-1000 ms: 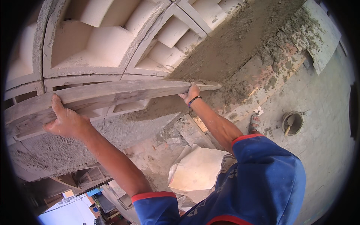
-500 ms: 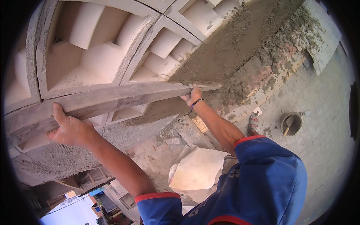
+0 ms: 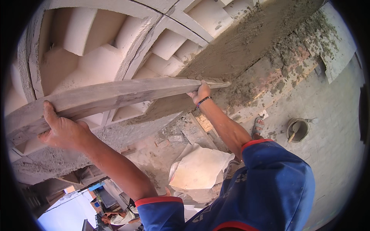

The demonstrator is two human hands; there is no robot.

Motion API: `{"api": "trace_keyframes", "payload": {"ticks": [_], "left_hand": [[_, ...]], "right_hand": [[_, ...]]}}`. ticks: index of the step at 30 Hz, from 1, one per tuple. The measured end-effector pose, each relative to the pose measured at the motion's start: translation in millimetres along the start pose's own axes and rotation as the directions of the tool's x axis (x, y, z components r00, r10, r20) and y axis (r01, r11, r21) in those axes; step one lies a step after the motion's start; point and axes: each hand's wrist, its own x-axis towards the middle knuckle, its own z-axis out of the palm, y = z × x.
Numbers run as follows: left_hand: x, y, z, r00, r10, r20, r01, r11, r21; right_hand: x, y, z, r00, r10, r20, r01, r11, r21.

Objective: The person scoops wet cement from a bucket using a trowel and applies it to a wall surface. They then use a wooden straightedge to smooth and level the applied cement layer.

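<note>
A long wooden straightedge board point(image 3: 127, 92) spans from the left rim to the middle of the view, lying across the face of the pale breeze-block wall point(image 3: 163, 19). My left hand point(image 3: 65, 129) grips its lower edge near the left end, thumb up on the face. Nearer the far end, my right hand point(image 3: 200, 94), with a braided bracelet at the wrist, is closed round the board too. The board's right tip reaches the strip of wet grey mortar point(image 3: 246, 42) smeared along the wall. The fingers behind the board are partly hidden.
Loose mortar point(image 3: 277, 65) lies along the wall's foot, by a mortar-spattered sheet point(image 3: 337, 46). A bucket point(image 3: 298, 129) with a wooden-handled tool stands on the floor at the right. Torn paper point(image 3: 200, 167) lies below my arms. Another person point(image 3: 121, 217) is at the lower left.
The board's left part has shifted slightly up and left, with my left hand moving along with it. My right hand has barely moved. Another person has come into sight at the lower left.
</note>
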Motion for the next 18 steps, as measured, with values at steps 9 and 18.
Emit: {"api": "trace_keyframes", "payload": {"ticks": [9,18], "left_hand": [[-10.0,12.4,17.7,0.994,0.075,0.074,-0.075,0.997,-0.005],[15.2,37.0,36.3,0.979,0.165,0.117,-0.167,0.986,0.009]], "right_hand": [[-10.1,-21.9,9.7,0.996,-0.079,-0.027,0.079,0.997,-0.002],[-18.5,-42.3,30.7,0.999,-0.051,0.015,0.051,0.999,-0.003]]}}
